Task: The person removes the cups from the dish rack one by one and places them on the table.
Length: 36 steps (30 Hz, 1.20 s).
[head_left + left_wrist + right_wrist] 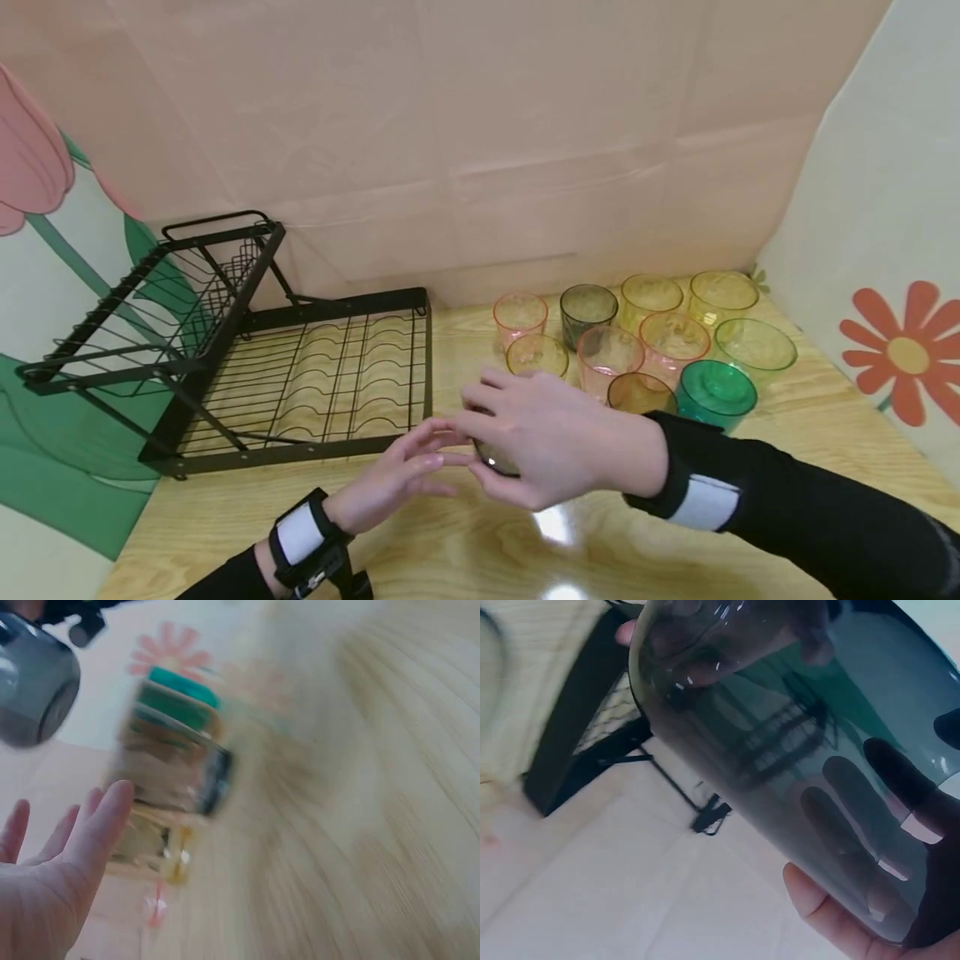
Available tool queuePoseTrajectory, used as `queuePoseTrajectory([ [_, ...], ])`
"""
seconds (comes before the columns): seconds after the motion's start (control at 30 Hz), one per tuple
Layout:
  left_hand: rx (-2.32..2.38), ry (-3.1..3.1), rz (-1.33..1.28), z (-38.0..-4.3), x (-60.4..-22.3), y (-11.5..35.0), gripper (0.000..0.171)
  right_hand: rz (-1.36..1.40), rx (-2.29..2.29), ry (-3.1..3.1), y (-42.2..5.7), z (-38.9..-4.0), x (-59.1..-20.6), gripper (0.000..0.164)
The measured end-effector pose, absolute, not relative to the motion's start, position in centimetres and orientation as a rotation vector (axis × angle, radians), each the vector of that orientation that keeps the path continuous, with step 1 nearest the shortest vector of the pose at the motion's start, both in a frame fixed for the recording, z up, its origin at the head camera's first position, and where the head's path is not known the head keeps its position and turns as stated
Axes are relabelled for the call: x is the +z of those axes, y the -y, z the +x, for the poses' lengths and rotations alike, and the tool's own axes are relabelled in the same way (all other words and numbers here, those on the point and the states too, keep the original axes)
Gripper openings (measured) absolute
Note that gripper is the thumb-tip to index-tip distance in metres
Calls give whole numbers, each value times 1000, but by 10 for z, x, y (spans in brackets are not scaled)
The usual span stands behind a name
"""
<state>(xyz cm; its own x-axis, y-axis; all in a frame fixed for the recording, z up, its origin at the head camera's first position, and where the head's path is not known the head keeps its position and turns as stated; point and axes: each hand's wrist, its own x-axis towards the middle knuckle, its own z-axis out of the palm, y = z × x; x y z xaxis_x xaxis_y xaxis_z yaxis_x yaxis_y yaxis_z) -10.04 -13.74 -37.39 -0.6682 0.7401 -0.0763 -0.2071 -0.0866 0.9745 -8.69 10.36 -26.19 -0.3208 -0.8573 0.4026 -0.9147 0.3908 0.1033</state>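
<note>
My right hand [551, 442] grips a smoky grey drinking glass [772, 742], its fingers wrapped round the side. In the head view most of this glass [498, 462] is hidden behind the hand. My left hand [397, 479] is just left of it, fingers extended and spread. The left wrist view has the grey glass [34, 686] apart from the visible fingers of the left hand [56, 885]. Both hands are above the wooden table, between a black wire dish rack [300, 450] and a group of coloured glasses.
To the right stand several glasses: a dark grey glass [588, 310], an amber glass [641, 393], a teal glass [717, 390], a green-rimmed glass [756, 346], plus pink and yellow ones. The rack's raised tier [225, 292] is on its left side. A pink backdrop [450, 167] hangs behind.
</note>
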Motion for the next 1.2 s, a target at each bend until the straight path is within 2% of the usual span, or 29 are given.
queuePoseTrajectory([
  [0.2,1614,-1797,645,-96,-378,154,39,1472,254,2308,-153,-75,-279,14],
  [0.4,1486,-2071,758,-98,-376,169,38,1358,284,2371,-205,-60,-294,8],
  [0.57,1420,-2244,791,-100,-373,179,38,1226,265,2371,-246,-50,-300,19],
  [0.73,1393,-2295,778,-100,-369,186,42,1027,235,2456,-284,-46,-299,17],
  [0.93,1325,-2373,814,-100,-368,190,43,737,102,2547,-329,-56,-308,23],
  [1.2,868,-2751,1013,-99,-371,198,50,544,127,2606,-381,-86,-338,17],
])
